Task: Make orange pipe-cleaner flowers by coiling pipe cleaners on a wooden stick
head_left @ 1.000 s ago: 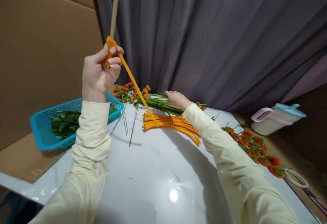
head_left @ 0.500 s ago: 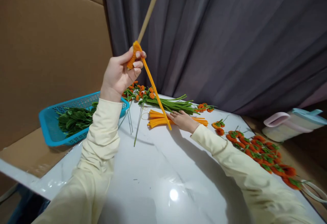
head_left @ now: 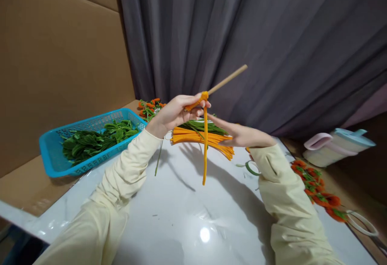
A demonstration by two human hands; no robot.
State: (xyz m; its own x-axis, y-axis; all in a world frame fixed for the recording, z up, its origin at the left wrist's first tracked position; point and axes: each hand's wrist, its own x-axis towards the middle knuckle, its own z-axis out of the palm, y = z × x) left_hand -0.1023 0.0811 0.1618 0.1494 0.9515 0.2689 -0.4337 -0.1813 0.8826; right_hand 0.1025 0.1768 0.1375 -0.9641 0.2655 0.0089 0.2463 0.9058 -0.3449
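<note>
Raised over the table, my left hand [head_left: 172, 115] is closed around a wooden dowel [head_left: 228, 79], which slants up to the right. An orange pipe cleaner [head_left: 205, 148] is coiled around the dowel's lower part, and its loose end hangs straight down. Just right of it, my right hand [head_left: 244, 135] is open, its fingers stretched toward the coil; they look close to the hanging end, but I cannot tell if they touch it. Beneath and behind both hands lies a bundle of orange pipe cleaners [head_left: 187, 135], with green pipe cleaners [head_left: 213, 127] beyond it.
At left, a blue plastic basket [head_left: 48, 158] holds green fuzzy leaves [head_left: 87, 142]. Orange flowers [head_left: 329, 200] line the right side, and more [head_left: 145, 105] lie at the back. A roll of green tape [head_left: 252, 168] is beside my right sleeve. A lidded jug [head_left: 335, 148] stands far right.
My left hand has come down and to the right, tipping the dowel closer to level. My right hand has lifted from the orange bundle toward the coil. The view has shifted slightly.
</note>
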